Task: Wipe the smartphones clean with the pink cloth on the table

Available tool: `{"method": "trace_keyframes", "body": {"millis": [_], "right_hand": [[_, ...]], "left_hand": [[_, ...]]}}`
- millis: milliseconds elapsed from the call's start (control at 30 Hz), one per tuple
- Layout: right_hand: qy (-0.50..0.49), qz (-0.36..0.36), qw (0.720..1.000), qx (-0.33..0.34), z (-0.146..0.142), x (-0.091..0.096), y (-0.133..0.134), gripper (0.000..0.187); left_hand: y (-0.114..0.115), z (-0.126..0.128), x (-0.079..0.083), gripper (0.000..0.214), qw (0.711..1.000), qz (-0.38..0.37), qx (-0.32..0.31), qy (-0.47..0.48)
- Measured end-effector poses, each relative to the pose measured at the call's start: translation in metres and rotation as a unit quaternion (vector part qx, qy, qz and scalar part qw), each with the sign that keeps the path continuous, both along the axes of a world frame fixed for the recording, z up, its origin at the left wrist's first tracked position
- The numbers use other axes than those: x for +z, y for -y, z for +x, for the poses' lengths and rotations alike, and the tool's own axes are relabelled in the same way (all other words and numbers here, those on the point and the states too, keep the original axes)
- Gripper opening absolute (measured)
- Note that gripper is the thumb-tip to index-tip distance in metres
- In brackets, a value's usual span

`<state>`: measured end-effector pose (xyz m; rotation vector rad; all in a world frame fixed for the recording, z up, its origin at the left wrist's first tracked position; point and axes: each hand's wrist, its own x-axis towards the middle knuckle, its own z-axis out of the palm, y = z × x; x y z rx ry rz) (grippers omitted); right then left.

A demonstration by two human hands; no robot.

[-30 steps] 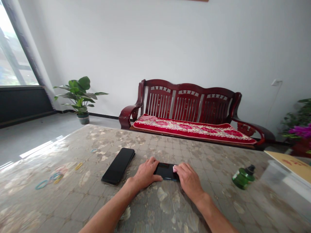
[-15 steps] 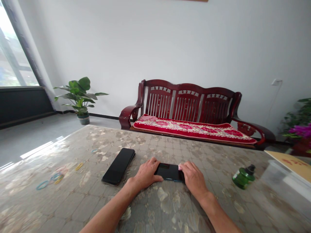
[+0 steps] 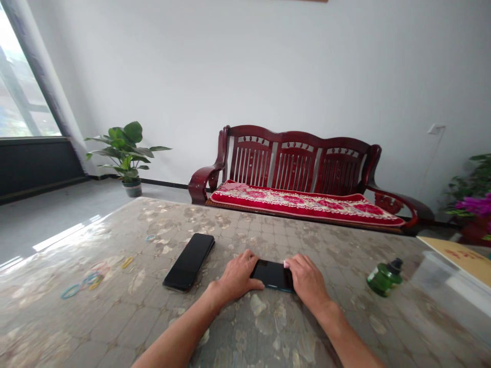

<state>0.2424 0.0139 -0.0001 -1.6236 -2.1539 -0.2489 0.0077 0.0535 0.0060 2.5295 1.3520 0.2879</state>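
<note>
A dark smartphone (image 3: 271, 276) lies lengthwise across the patterned tabletop in front of me, its glossy black face up. My left hand (image 3: 238, 277) is closed on its left end, with the thumb at the near edge and the fingers at the far edge. On the right end, my right hand (image 3: 308, 281) curls round the phone. A small pale pinkish-white bit (image 3: 286, 263) shows at that hand's fingertips; I cannot tell what it is. Left of my hands rests another black phone (image 3: 189, 261), slanted and apart from them, apparently stacked on something thin.
Several coloured rubber bands (image 3: 92, 279) lie on the left of the table (image 3: 134, 317). To the right stand a green pump bottle (image 3: 384, 278) and a clear plastic box (image 3: 441, 278) with a yellowish card (image 3: 460, 258). A red wooden bench (image 3: 295, 166) is beyond the table.
Both hands and the gripped phone have shifted slightly to the right and a little nearer in the picture. The grip looks the same.
</note>
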Motion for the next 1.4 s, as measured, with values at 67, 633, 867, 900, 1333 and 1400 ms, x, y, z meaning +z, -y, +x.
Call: {"method": "trace_keyframes", "body": {"millis": [67,633,867,900,1333,1400], "right_hand": [[0.002,0.003,1.000,-0.006,0.002,-0.001,0.000,0.024],[0.015,0.012,0.996,0.089,-0.017,0.002,0.004,0.024],[0.075,0.008,0.994,0.076,-0.041,0.004,-0.010,0.026],[0.077,0.005,0.994,0.074,-0.042,0.005,-0.011,0.028],[0.030,-0.013,0.998,0.046,0.005,0.006,0.009,0.027],[0.039,-0.009,0.998,0.048,-0.006,0.006,0.004,0.026]], "left_hand": [[0.000,0.000,0.000,0.057,1.000,0.000,0.002,0.003],[0.002,-0.001,0.004,0.058,1.000,0.001,0.004,0.016],[0.000,-0.002,0.000,0.056,1.000,0.009,-0.001,0.017],[0.000,-0.002,0.000,0.055,1.000,0.009,-0.002,0.017],[-0.004,-0.010,0.001,0.057,0.998,-0.022,-0.039,0.033],[-0.007,-0.013,0.001,0.056,0.997,-0.034,-0.055,0.046]]}}
